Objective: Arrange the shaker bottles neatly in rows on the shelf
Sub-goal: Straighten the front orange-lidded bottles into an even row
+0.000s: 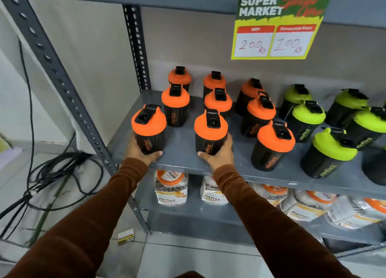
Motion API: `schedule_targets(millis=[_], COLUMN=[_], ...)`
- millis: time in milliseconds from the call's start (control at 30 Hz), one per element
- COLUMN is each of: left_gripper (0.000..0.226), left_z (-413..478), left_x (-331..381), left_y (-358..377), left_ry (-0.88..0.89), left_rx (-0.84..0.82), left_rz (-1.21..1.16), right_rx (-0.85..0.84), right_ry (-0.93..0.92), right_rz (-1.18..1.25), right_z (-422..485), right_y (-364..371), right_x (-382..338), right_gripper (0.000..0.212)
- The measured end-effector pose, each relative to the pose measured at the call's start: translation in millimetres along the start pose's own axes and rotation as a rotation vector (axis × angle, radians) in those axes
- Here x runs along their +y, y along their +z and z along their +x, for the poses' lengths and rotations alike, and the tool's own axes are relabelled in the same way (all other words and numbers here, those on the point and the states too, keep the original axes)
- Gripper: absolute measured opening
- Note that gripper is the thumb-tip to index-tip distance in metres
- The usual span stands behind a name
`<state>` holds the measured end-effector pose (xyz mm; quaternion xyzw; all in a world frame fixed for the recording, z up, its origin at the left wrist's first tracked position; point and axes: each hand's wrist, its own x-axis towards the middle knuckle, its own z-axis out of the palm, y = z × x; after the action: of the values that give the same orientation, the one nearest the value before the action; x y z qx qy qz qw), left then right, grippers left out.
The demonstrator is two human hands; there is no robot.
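Two hands: a person in rust-brown long sleeves reaches onto a grey metal shelf (183,150), each hand wrapped around a shaker bottle, seen from the head camera.
Left hand (142,153): clamped around the lower body of the front-left black shaker bottle with an orange lid (148,129), fingers behind it and thumb across the base in front; the bottle stands upright near the shelf's front left corner.
Right hand (219,154): clamped on the second front-row black bottle with an orange lid (210,132), thumb at its base, fingers curled around its right side; this bottle is also upright, close to the front edge.
Orange group: seven more orange-lidded bottles (175,105) stand behind and to the right in three rough columns, none touched by either hand.
Green group: black bottles with lime-green lids (332,152) stand further right, well apart from both hands, some cut off by the frame edge.
Sign: a green and yellow supermarket offer card (277,24) hangs above, handwritten with 200 and 100.
Lower shelf: clear jars with orange and white labels (171,186) sit below the hands.
Floor: black cables (52,173) lie tangled at left beside the slotted grey upright (52,62).
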<state>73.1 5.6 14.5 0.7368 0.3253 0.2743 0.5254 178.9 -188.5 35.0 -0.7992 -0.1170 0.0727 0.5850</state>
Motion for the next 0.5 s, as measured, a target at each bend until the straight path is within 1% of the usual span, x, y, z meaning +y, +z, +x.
schedule_targets(millis=[67, 167, 367, 500], left_gripper=[0.069, 0.066, 0.068, 0.07], left_z=[4.0, 7.0, 0.4, -4.0], left_x=[-1.0, -2.3, 7.1, 11.1], left_y=[-1.7, -0.7, 9.3, 13.3], left_ry=[-0.018, -0.012, -0.018, -0.02], left_rx=[-0.024, -0.038, -0.024, -0.057], left_rz=[-0.002, -0.03, -0.067, -0.047], right_rx=[0.011, 0.031, 0.062, 0.061], right_ry=[0.029, 0.06, 0.083, 0.082], right_rz=[-0.048, -0.088, -0.132, -0.15], right_z=[-0.5, -1.9, -5.0, -8.8], right_y=[0.5, 0.0, -8.4, -14.1], right_x=[-1.3, -0.5, -0.6, -2.3], right_gripper=[0.088, 0.073, 0.072, 0.074])
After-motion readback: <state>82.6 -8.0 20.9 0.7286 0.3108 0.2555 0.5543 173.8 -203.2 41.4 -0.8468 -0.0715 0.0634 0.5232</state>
